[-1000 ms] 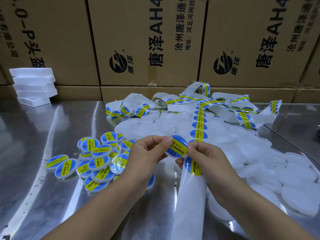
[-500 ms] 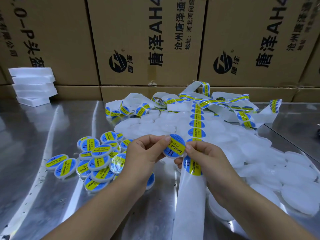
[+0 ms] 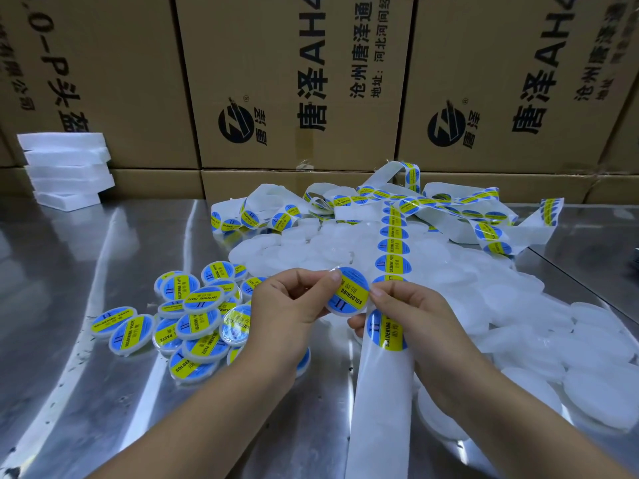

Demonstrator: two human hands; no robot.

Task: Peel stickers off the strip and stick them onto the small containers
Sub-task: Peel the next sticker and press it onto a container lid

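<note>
Just above the near end of the strip (image 3: 382, 385), the left hand (image 3: 283, 312) and right hand (image 3: 408, 316) pinch one container (image 3: 349, 294) between fingertips, pressing its sticker flat; labelled ones (image 3: 193, 319) lie left, unlabelled ones (image 3: 518, 323) right.

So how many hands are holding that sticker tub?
2. The left hand pinches the labelled tub on its left; the right hand holds its right side, above the strip.

1 head view looks forward and down, close over table (image 3: 103, 340)
</note>
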